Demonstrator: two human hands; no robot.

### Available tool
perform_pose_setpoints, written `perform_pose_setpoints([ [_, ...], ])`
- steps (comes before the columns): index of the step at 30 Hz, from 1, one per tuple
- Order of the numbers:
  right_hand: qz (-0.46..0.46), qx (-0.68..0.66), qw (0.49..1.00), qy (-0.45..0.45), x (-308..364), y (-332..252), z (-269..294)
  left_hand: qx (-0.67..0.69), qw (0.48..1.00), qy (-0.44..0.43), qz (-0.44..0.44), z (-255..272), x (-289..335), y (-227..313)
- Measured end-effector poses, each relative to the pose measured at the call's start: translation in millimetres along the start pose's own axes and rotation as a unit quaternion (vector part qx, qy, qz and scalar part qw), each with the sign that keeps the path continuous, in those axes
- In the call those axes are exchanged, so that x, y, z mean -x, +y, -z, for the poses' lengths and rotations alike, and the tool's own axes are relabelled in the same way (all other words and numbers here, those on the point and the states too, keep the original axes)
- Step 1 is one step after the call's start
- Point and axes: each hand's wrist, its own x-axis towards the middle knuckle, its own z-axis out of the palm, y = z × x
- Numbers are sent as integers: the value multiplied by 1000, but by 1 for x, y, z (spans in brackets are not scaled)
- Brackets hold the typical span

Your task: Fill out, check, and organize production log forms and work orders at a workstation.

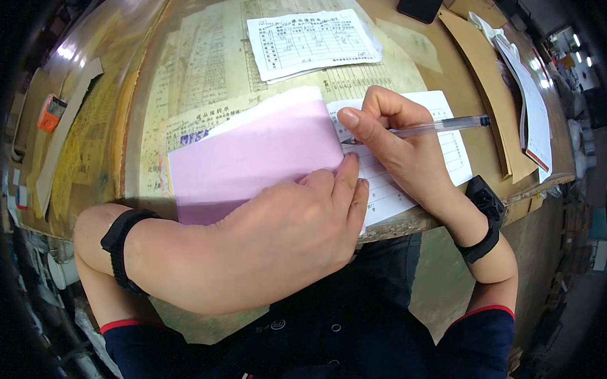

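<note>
Presently the right hand [412, 153] pinches a clear-barrelled pen [446, 125]; the half-open left hand [289, 219] presses a pink sheet [258, 148] at the tabletop's [448, 77] near edge.

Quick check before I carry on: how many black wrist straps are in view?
2. One strap is on the left wrist; the other is on the right wrist, behind the hand holding the pen. Their undersides are hidden.

Clear pen [446, 125] slants over form [382, 184] — pink sheet [265, 148] beside.
</note>
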Motion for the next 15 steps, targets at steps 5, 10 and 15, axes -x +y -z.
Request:
perform_pose_setpoints([
  [5, -3, 23, 1000, -1, 1, -2, 0, -3, 1000, -8, -7, 2, -1, -1],
  [10, -2, 21, 1000, -8, 0, -1, 1, 2, 1000, -6, -3, 1, -1, -1],
  [15, -24, 10, 1000, -11, 2, -4, 1, -11, 1000, -22, 4, 3, -1, -1],
])
